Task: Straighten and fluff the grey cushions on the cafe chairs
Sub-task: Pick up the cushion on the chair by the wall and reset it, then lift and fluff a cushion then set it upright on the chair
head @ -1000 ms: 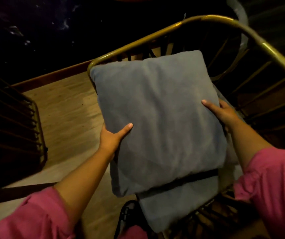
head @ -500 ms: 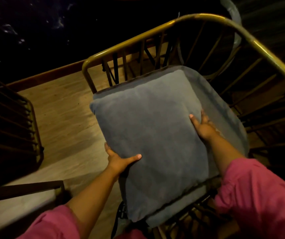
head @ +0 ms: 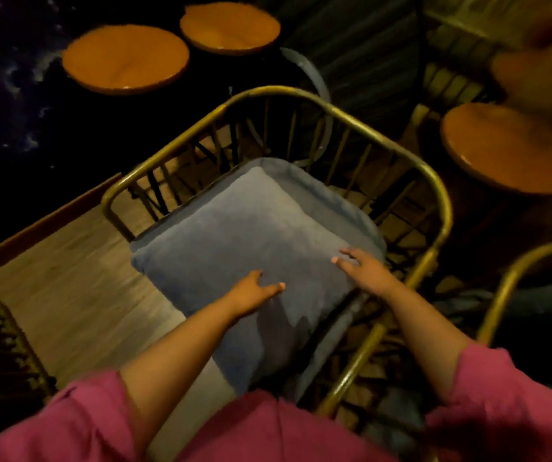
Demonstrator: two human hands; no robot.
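Lying flat on the seat of a brass-framed cafe chair (head: 436, 195), the grey cushion (head: 234, 235) sits on top of a second grey pad (head: 341, 203) whose edge shows along its far and right sides. The left hand (head: 251, 290) rests palm-down on the cushion's near part, fingers spread and gripping nothing. The right hand (head: 366, 270) lies flat at the cushion's right edge, fingers likewise splayed and loose; whether its palm presses the fabric or only hovers is hard to tell in the dim, blurred view. Both forearms come out of pink sleeves (head: 77, 425) at the bottom of the frame. The chair's curved rail and dark spindles wrap around the cushion on the far and right sides. Three round orange stool tops (head: 124, 60) stand beyond the chair, on a dark floor. A wooden floor (head: 67, 278) runs to the left, and another brass chair frame (head: 508, 288) stands just to the right.
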